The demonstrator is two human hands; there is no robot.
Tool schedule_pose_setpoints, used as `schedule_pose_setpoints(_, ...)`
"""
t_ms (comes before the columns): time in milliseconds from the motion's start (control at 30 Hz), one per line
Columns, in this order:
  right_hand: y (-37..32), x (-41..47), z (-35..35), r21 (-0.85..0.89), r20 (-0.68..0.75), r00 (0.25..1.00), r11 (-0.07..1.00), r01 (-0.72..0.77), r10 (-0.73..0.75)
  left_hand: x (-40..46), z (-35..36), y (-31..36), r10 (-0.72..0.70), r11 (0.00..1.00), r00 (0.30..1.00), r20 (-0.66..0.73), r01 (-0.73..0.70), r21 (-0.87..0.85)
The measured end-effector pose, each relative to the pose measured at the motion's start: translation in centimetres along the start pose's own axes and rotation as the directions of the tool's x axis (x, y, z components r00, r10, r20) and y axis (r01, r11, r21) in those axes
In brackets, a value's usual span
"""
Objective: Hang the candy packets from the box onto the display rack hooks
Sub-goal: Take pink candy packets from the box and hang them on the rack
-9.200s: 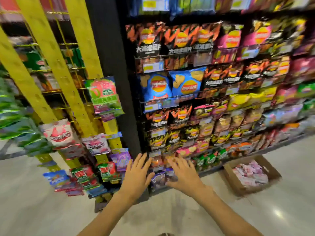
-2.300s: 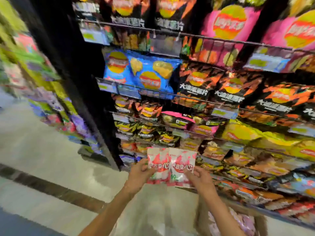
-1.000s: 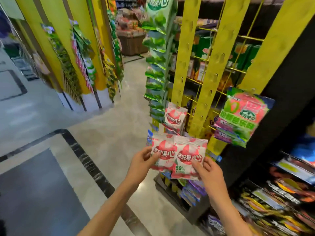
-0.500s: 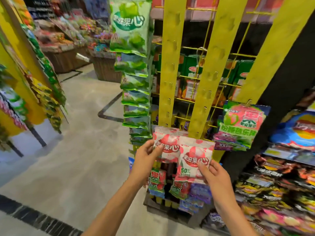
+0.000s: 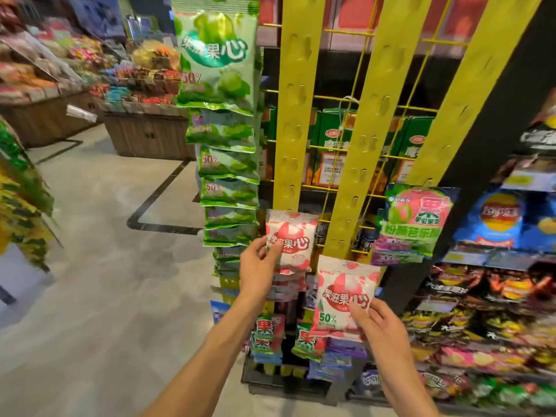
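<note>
My left hand [image 5: 258, 267] pinches a white-and-red candy packet [image 5: 293, 239] by its left edge and holds it up against the foot of the left yellow hook strip [image 5: 293, 109]. My right hand [image 5: 380, 323] grips a second, identical candy packet [image 5: 346, 296] by its lower right corner, just below the middle yellow strip [image 5: 359, 152]. Both packets stand upright, facing me. Whether either packet's top sits on a hook cannot be told. The box is out of sight.
A column of green packets [image 5: 224, 152] hangs left of the strips. A green-and-pink packet [image 5: 412, 221] hangs on the right strip [image 5: 457, 94]. More packets [image 5: 267, 335] hang low on the rack. Chip shelves [image 5: 496, 224] fill the right. Wooden display bins [image 5: 144, 133] stand across the aisle.
The two packets, held side by side before, have come apart: my left hand has raised its packet toward the left strip, and my right hand holds its packet lower. The camera has closed in on the rack.
</note>
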State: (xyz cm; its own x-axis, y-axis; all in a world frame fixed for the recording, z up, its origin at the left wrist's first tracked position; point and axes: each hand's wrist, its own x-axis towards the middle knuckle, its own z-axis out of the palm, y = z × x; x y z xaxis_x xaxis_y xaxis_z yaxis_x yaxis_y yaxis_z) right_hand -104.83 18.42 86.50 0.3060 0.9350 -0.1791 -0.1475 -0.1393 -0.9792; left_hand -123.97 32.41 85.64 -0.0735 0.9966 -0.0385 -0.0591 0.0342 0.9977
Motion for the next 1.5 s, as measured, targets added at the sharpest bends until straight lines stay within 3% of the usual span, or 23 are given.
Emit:
schedule_pose_setpoints(400, -0.3, 2.3, 0.7, -0.049, 0.002, 1.000, 0.998, 0.031, -0.031, -1.3, -1.0, -2.4, 0.087, 0.983, 0.992, -0.094, -0.070, 0.168)
schedule_pose_setpoints(533, -0.5, 2.8, 1.3, -0.059, 0.020, 0.999, 0.997, 0.042, -0.041, -3.4, -1.7, -3.6, 0.089, 0.992, 0.988, -0.123, -0.076, 0.105)
schedule_pose_setpoints(667, -0.8, 3.0, 2.2, -0.091, 0.055, 0.997, 0.995, 0.050, -0.045, -5.4, -2.6, -3.8, 0.221, 0.960, 0.953, -0.206, -0.176, 0.217)
schedule_pose_setpoints(900, -1.4, 4.0, 4.6, -0.130, 0.094, 0.989, 0.983, 0.130, -0.118, -6.7, -1.6, -0.5, 0.265, 0.947, 0.955, 0.136, -0.284, 0.150)
schedule_pose_setpoints(1167, -5.3, 4.9, 7.5, -0.135, 0.163, 0.937, 0.934, 0.332, -0.309, -4.9, -1.4, 3.9, 0.408, 0.911, 0.912, -0.049, -0.403, 0.085)
schedule_pose_setpoints(1333, -7.7, 6.0, 8.5, -0.171, 0.131, 0.873, 0.857, 0.487, -0.470, -3.0, -1.0, 6.1, 0.477, 0.870, 0.878, -0.049, -0.464, 0.168)
schedule_pose_setpoints(1500, -6.7, 7.1, 8.4, -0.293, 0.181, 0.853, 0.801, 0.521, -0.489, -2.4, -0.6, 5.6, 0.470, 0.866, 0.881, -0.058, -0.447, 0.226)
